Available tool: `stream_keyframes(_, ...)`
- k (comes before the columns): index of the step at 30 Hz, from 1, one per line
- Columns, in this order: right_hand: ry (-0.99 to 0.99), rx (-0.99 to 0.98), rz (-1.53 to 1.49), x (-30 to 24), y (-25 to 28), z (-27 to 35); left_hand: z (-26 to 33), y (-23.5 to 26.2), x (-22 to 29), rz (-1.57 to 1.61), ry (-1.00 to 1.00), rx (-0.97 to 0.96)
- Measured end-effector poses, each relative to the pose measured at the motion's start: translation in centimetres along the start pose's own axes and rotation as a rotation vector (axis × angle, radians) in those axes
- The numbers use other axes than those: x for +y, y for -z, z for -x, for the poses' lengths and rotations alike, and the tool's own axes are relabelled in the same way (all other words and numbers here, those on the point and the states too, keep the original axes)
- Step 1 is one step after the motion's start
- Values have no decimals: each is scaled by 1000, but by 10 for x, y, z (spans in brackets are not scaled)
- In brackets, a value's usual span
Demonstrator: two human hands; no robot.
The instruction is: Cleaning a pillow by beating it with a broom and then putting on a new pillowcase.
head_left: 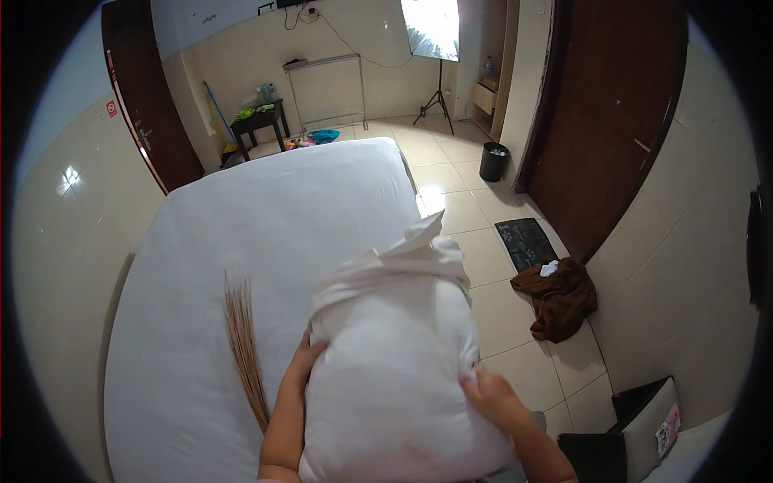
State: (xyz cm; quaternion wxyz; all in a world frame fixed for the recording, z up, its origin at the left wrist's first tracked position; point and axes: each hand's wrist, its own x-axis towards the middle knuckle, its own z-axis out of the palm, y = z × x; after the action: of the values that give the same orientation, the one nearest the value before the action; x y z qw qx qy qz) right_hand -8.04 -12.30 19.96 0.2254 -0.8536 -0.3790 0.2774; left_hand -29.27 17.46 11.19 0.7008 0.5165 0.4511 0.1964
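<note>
So I had a white pillow (pixel 386 386) right in front of me, over the near right part of the bed (pixel 258 193), with its near end cut off at the bottom of my view. Couldn't tell whether it was resting on the sheet or held up a bit. My left hand (pixel 307 354) had the pillow's left side, though most of those fingers were tucked out of sight. My right hand (pixel 489 390) was closed on the right side, thumb pressing in. The pillowcase (pixel 393 270) was bunched at the far end, with a corner poking up, and its folds were hard to sort out. My left forearm hid the near end of the stick broom (pixel 243 342).

As for writing, the dark floor mat (pixel 527 244) on the right had pale lettering, and the small red sign (pixel 111 108) on the far left wall was too tiny to make out.

The pillow covered the bed's near right edge; farther up, that edge dropped to floor tiles (pixel 451 173). Flat sheet stretched left and far from the pillow.
</note>
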Motion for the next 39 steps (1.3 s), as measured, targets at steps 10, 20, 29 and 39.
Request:
stream_keyframes(10, 150, 152, 151, 3, 27, -81, 0, -61, -26, -905, -735, 323)
stream_keyframes(20, -97, -132, 633, -37, -6, -275, -19, -61, -120, -1063, -854, 322)
stream_keyframes(29, 1103, 834, -254, -201, 15, -308, -36, -54, -146, -1046, -825, 321)
stream_keyframes(39, 749, 233, 224, -59, -91, -205, -33, -53, -136, -1057, -836, 325)
